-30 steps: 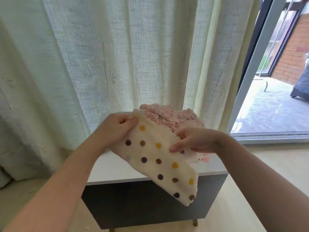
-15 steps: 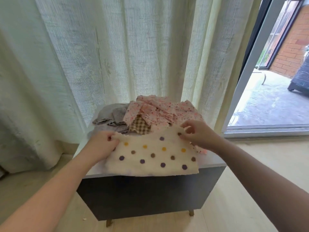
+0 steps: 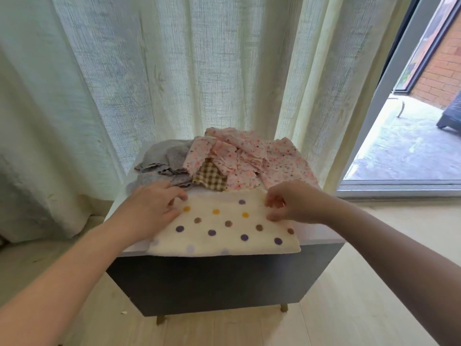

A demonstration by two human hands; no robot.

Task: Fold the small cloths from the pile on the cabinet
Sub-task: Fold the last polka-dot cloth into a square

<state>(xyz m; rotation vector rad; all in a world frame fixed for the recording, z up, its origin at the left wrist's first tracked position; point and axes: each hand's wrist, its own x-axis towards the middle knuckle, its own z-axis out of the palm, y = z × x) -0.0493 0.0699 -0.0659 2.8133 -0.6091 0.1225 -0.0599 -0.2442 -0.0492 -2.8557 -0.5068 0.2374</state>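
Nearest you, the cream dotted cloth lies flat along the near edge of the cabinet, and its front hem reaches just past that edge, above the dark front panel. Both of your bare forearms come in from the bottom corners and meet at the cloth's far edge. Your left hand covers the far left corner: the thumb lies on top of the cloth and the fingers are bent down over the corner, gripping it, though the corner itself is hidden under the hand. Your right hand is at the far right corner, its fingers curled tight and pinching the cloth's edge against the thumb. The two hands are well apart, and the cloth is spread smooth between them. A strip of bare white top shows to the right of the cloth, toward the cabinet's right edge. Just beyond your hands, the rest of the pile sits along the far edge: a crumpled grey cloth at the far left corner, a brown checked cloth in the middle touching the dotted cloth's far edge, and rumpled pink speckled cloths heaped over it toward the far right corner. Behind the cabinet hangs a pale curtain. A sliding door stands to its right.
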